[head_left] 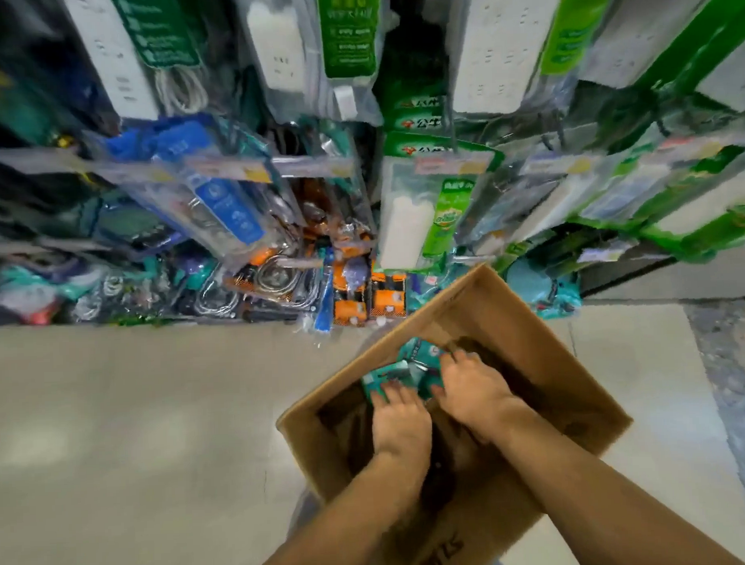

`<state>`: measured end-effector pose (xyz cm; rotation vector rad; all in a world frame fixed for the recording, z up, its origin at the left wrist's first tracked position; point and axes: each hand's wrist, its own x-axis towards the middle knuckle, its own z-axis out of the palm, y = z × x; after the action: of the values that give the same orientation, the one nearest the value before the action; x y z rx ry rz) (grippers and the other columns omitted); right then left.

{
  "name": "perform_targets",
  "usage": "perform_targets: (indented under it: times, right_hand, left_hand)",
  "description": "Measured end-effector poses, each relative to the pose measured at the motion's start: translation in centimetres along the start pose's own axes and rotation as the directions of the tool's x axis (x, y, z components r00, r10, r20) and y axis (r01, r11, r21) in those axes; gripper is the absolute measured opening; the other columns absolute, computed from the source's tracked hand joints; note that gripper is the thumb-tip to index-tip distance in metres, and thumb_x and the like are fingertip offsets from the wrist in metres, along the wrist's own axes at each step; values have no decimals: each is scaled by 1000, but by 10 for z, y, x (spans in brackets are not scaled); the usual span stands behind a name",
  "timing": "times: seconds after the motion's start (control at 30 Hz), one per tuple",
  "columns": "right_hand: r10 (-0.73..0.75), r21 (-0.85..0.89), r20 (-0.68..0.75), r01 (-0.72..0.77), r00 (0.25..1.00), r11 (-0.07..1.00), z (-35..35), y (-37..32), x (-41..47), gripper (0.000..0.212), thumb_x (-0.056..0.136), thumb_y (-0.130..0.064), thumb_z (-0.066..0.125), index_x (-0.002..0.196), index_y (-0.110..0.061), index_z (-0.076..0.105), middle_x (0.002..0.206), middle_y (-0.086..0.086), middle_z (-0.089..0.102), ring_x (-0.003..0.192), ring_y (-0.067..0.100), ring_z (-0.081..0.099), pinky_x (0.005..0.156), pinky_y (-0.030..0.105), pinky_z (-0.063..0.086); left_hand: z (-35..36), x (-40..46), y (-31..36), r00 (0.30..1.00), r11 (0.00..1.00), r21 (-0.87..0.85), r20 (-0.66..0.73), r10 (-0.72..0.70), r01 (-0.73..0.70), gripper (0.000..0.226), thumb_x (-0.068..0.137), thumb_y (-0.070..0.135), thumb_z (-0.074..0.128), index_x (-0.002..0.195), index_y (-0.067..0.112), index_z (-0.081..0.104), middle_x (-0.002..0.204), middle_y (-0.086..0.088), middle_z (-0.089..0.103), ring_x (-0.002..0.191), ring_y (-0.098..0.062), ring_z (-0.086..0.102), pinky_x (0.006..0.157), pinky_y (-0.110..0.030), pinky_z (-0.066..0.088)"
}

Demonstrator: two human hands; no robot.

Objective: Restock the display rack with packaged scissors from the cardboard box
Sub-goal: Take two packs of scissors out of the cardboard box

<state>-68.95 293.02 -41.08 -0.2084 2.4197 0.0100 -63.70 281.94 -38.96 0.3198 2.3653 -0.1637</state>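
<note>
The teal packaged scissors (411,365) lie in a small heap at the bottom of the open cardboard box (533,340), toward its far side; the packs overlap, and their number cannot be told through the blur. Your left hand (400,421) rests palm down on the nearer packs, fingers (389,393) spread slightly and laid flat on the plastic; whether they grip a pack cannot be told. Your right hand (471,391) lies just beside it, also palm down, its fingertips (460,357) reaching over the right edge of the heap and touching the packs; a grasp cannot be confirmed here either. Both of your forearms enter the box from its near rim, the right crossing the near right wall. The box stands on a pale tiled floor (135,417), turned so that one corner points toward the display rack (316,166). The rack fills the upper half of the view and begins near the box's far corner. On it hang white power strips in green-labelled packs (407,234), blue-carded packs (228,202) to the left, and orange-carded packs (388,298) low in the middle, just beyond the box's far corner. Teal packs (548,289) hang low on the rack to the right of that corner. Much of the rack is smeared by motion blur.
</note>
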Motion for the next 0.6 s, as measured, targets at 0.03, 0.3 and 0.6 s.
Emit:
perform_targets:
  times: [0.03, 0.3, 0.6]
  right_hand:
    - [-22, -41, -1, 22, 1000, 999, 1, 4, 5, 59, 95, -41, 49, 143, -10, 34, 141, 12, 43, 130, 29, 41, 105, 39, 41]
    - [-145, -159, -28, 139, 989, 977, 25, 13, 24, 73, 88, -40, 62, 144, -7, 28, 139, 14, 40, 129, 29, 40, 102, 39, 43]
    - [-93, -167, -13, 90, 996, 982, 30, 22, 35, 81, 83, -34, 69, 145, -7, 25, 145, 15, 30, 131, 30, 37, 105, 40, 39]
  left_hand:
    - [2, 2, 4, 999, 1000, -9, 28, -26, 27, 54, 105, 11, 32, 150, -10, 14, 156, -33, 20, 143, -49, 21, 116, -60, 20]
    - [28, 16, 16, 976, 970, -127, 87, -199, 209, 74, 98, 21, 54, 151, -9, 12, 157, -30, 21, 143, -46, 25, 110, -58, 32]
    - [45, 32, 22, 917, 835, -377, 174, -360, 400, 68, 95, 11, 55, 149, -8, 17, 152, -27, 29, 133, -38, 41, 101, -44, 45]
